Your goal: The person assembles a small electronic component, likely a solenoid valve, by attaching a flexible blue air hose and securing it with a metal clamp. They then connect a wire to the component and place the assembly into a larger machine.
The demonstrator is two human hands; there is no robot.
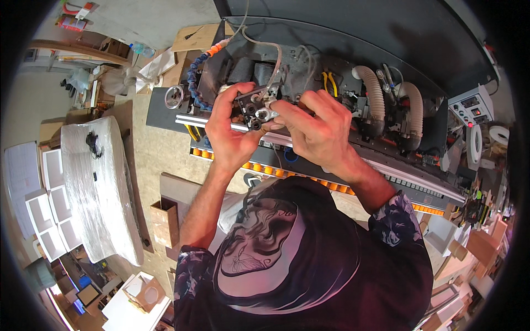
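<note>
My left hand [229, 127] is wrapped round a black metal machine part [251, 105], raised above the front rail of the machine. Several round bolts or rollers show on its face. From the right, my right hand [320, 127] is closed, thumb and forefinger pinching at the part's edge. A silver ring-ended tool [264, 114], which looks like a wrench, sits over one of the round fittings by those fingertips; most of its handle is hidden by the fingers. A thin pale hose [277, 60] runs down to the part from above.
Yellow-handled pliers [330, 83] lie on the machine bed behind my right hand. A blue jointed hose [193, 77] rises left of my hands. Ribbed white hoses [371, 91] and a control box [471, 107] stand right. Orange rollers [268, 170] line the front edge.
</note>
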